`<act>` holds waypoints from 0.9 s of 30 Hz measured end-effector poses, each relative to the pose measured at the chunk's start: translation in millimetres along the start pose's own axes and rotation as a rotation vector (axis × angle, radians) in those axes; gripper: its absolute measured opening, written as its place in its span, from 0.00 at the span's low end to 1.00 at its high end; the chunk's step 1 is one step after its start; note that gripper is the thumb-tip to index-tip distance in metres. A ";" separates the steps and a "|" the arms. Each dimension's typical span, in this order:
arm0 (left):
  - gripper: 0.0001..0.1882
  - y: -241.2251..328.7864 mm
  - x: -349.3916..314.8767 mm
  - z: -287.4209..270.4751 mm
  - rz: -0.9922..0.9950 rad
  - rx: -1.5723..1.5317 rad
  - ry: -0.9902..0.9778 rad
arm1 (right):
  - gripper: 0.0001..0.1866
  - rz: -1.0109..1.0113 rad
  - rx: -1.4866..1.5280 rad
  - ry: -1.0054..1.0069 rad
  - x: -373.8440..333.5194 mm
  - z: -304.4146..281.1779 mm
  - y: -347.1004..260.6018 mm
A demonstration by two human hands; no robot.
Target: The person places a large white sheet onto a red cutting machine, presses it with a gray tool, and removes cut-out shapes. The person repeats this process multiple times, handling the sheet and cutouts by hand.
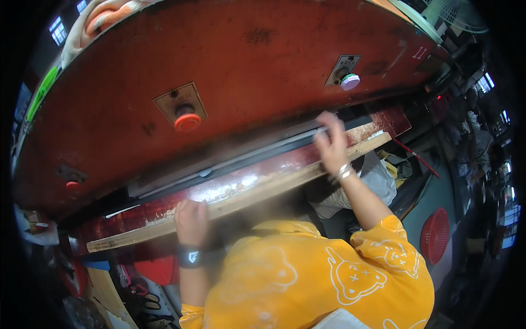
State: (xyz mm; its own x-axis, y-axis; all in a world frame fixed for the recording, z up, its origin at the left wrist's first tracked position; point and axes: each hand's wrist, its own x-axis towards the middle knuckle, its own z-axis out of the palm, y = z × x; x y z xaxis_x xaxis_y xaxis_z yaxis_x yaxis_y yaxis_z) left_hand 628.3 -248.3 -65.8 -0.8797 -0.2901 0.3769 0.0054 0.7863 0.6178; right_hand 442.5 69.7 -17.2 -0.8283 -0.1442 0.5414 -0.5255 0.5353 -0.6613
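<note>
My left hand [191, 220], with a dark band at its wrist, rests at the front of a dark red ledge [255, 176]. Its fingers are curled, and whatever they may hold is hidden. Farther right, my right hand [332, 143] reaches over the ledge toward a long dark slot [241, 160] beneath the machine. Motion blurs its fingers, but they look apart with nothing visible between them. A pale wooden strip [263, 193] runs along the ledge's near edge, below both hands. Inside the slot lies a small whitish piece [205, 172].
Above the ledge hangs the machine's large red panel [263, 66], with a red mushroom button [187, 122] and a pale lilac one [349, 82]. A whitish bag [378, 183] sits under the ledge at right, near a red basket [435, 236]. A fan [463, 15] stands far right.
</note>
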 end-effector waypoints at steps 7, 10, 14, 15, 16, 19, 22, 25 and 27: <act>0.09 6.9 0.0 6.0 -0.075 -0.009 0.028 | 0.17 -0.182 -0.275 -0.622 -60.2 7.9 -10.6; 0.09 1.5 -3.6 6.8 -0.024 0.006 0.052 | 0.18 -0.172 -0.278 -0.622 -58.8 4.5 -12.7; 0.10 -8.0 -4.1 9.9 0.017 0.094 0.007 | 0.20 -0.200 -0.290 -0.580 -64.4 4.1 -13.2; 0.11 -9.5 -3.8 10.5 0.030 0.116 0.007 | 0.21 -0.208 -0.297 -0.567 -66.3 4.6 -13.6; 0.11 -9.7 -3.6 11.7 0.025 0.167 -0.012 | 0.21 -0.201 -0.292 -0.584 -67.1 4.7 -14.5; 0.10 -8.1 -3.2 11.4 0.047 0.148 -0.005 | 0.22 -0.169 -0.298 -0.665 -58.2 0.6 -19.6; 0.10 -6.7 1.0 7.0 -0.023 0.077 0.014 | 0.21 -0.099 -0.282 -0.854 -28.3 -5.3 -26.8; 0.11 -9.1 11.6 0.9 -0.066 0.036 -0.125 | 0.18 0.169 -0.021 -0.927 26.6 -2.8 -26.0; 0.12 -13.2 23.0 -1.4 -0.028 0.044 -0.198 | 0.25 0.222 -0.028 -0.570 61.0 20.4 -22.3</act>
State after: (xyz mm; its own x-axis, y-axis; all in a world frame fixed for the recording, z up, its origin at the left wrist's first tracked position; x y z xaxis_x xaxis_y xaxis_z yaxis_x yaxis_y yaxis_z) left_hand 608.7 -266.1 -64.3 -0.9554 -0.2030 0.2146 -0.0375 0.8040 0.5935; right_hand 399.7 32.0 20.0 -0.8954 -0.4447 0.0241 -0.3292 0.6244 -0.7083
